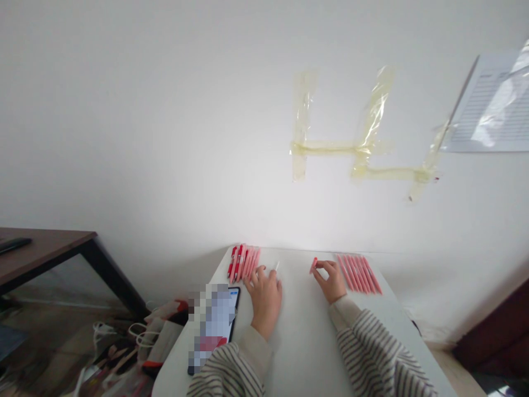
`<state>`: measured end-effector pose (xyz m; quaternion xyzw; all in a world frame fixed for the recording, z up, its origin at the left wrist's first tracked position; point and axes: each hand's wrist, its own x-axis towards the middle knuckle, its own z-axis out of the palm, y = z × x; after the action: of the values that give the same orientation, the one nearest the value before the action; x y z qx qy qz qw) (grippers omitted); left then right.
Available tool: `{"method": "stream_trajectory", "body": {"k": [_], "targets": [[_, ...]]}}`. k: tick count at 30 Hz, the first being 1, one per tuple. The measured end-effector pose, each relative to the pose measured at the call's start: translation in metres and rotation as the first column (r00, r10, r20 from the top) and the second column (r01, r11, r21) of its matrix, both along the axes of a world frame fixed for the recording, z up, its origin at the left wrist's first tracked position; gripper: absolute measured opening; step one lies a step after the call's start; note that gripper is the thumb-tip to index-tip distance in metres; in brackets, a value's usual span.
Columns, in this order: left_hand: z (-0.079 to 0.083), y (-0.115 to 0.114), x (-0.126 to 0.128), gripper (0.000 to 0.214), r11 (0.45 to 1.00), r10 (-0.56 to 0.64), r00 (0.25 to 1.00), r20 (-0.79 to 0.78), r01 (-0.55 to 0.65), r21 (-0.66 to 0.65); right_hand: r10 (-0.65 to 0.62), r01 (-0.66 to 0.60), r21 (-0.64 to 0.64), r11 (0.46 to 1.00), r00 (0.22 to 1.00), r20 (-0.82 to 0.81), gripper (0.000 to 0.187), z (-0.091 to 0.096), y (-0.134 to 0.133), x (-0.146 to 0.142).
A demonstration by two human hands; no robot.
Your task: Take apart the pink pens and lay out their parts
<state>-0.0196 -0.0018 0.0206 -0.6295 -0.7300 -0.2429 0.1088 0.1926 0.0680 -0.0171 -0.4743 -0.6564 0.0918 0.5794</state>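
My right hand point(331, 282) pinches a short pink pen piece with a red end point(313, 265) between thumb and fingertips, above the white table. To the right of it lies a row of several pink pen barrels point(359, 273), side by side. My left hand point(265, 296) is palm down with its fingers apart, just in front of a group of red and pink pens point(243, 263) at the table's far left. A thin white stick point(277, 266) shows at its fingertips; whether they touch it, I cannot tell.
A phone point(215, 328) lies on the white table point(306, 342), left of my left forearm. The wall point(165, 138) with yellowed tape stands directly behind. A brown desk point(45, 248) is at left, with bags and clutter point(136, 347) on the floor below.
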Motion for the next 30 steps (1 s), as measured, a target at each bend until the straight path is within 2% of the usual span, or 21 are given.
{"method": "stream_trajectory", "body": {"k": [7,13,18,23,26,30], "targets": [[0.001,-0.001,0.0,0.026,1.0,0.018,1.0,-0.001,-0.018,-0.007,-0.003,0.003,0.002,1.0,1.0,-0.025,0.04,0.002,-0.001,0.002],[0.002,-0.003,0.0,0.025,1.0,0.01,1.0,-0.006,-0.01,0.007,0.009,-0.007,-0.055,0.998,0.999,0.035,0.036,-0.005,0.003,0.003],[0.002,-0.003,0.0,0.032,1.0,0.004,1.0,-0.006,-0.003,0.024,-0.077,0.077,0.037,0.996,0.997,-0.006,0.035,-0.004,0.005,0.004],[0.002,-0.003,-0.001,0.028,1.0,0.009,1.0,-0.008,-0.009,0.009,-0.058,0.06,0.056,0.997,0.997,-0.045,0.035,0.001,0.002,0.005],[0.004,-0.003,0.0,0.022,1.0,-0.003,1.0,0.0,0.003,-0.001,0.002,-0.001,0.012,1.0,0.999,-0.04,0.036,-0.001,0.001,0.003],[0.008,-0.005,0.002,0.019,1.0,-0.008,1.0,0.023,0.008,-0.009,0.065,-0.065,-0.108,0.992,0.998,0.002,0.039,-0.008,0.002,0.0]]}}
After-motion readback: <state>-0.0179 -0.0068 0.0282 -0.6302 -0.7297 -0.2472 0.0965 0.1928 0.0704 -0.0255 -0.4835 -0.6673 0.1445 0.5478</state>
